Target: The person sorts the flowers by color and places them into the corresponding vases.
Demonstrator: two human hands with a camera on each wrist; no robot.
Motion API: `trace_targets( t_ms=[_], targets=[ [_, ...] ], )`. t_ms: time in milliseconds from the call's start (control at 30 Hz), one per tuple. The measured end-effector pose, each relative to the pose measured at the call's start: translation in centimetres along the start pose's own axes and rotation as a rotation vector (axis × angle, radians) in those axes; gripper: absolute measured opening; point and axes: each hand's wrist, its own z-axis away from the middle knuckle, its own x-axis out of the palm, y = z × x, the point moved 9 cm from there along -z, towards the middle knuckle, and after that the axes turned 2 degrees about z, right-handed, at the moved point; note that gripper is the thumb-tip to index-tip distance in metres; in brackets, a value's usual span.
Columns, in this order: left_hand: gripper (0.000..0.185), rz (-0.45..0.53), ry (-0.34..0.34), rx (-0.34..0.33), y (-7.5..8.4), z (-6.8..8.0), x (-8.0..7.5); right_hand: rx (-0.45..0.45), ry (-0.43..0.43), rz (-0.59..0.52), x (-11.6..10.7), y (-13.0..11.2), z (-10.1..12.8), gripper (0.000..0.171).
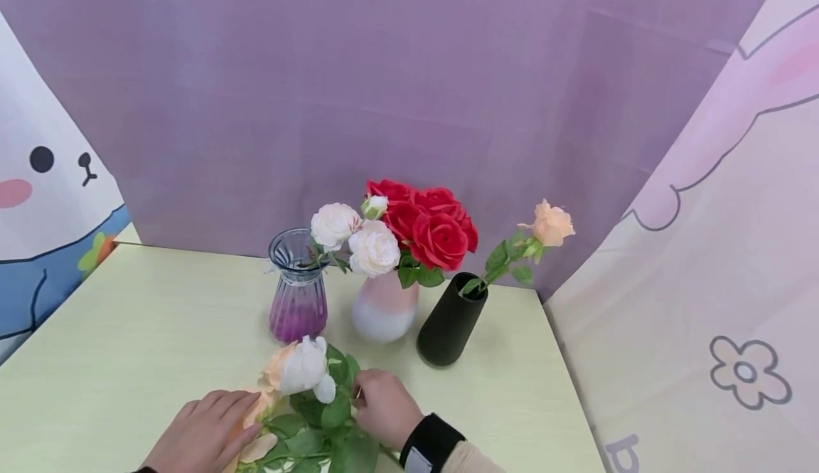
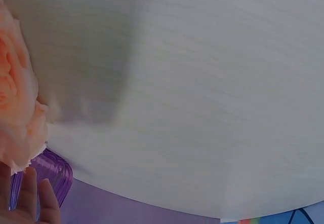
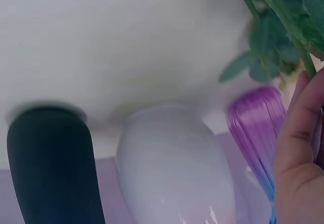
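At the table's front lies a bunch of artificial flowers with peach roses [image 2: 12, 87], a white flower [image 1: 303, 368] and green leaves [image 1: 335, 412]. My left hand [image 1: 203, 432] rests on the peach blooms at the bunch's left side, its fingers fairly straight. On the other side my right hand [image 1: 386, 407] pinches a green flower stem [image 3: 288, 24] between thumb and fingers. Which bloom tops that stem is unclear. Behind the bunch stands a blue-and-purple glass vase [image 1: 298, 302], with white flowers [image 1: 373, 248] leaning right from its mouth.
A pink-and-white vase [image 1: 384, 311] holds red roses [image 1: 440, 237] at the middle back. Right of it, a black vase [image 1: 451, 322] holds one peach rose [image 1: 552, 224]. A purple cloth [image 1: 409, 89] hangs behind the pale table [image 1: 160, 316]; printed cloths flank it.
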Motion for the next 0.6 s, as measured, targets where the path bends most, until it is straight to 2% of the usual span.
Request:
trace_targets(
  t_ms=[67,100,133,200,300,367,433,600],
  targets=[
    [0.053,-0.001,0.049,0.032,-0.2,0.0,0.2,-0.020,0.056,-0.025,-2.5,-1.1,-0.3,0.026],
    [0.053,-0.031,0.125,0.066,-1.0,-0.1,1.5,-0.014,0.060,-0.038,-4.0,-1.8,-0.5,0.025],
    [0.054,-0.063,0.181,0.090,-1.9,-0.2,3.1,-0.009,0.067,-0.054,-5.5,-2.5,-0.6,0.023],
    [0.058,-0.067,0.214,0.139,-3.8,-0.6,6.7,-0.001,0.079,-0.083,-8.5,-4.0,-0.9,0.017],
    [0.066,-0.144,0.296,0.132,-7.3,-1.4,12.6,0.008,0.104,-0.095,-12.9,-6.1,-1.2,0.006],
    [0.068,-0.124,0.286,0.123,-8.9,-2.1,15.0,-0.016,0.149,-0.102,-15.0,-7.1,-1.5,0.003],
    [0.070,-0.135,0.310,0.106,-10.1,-2.6,16.8,-0.030,0.187,-0.109,-17.0,-7.8,-1.8,0.005],
    [0.074,-0.055,0.265,0.095,-12.9,-4.4,20.7,-0.055,0.281,-0.160,-20.6,-8.9,-2.5,0.004]
  ],
)
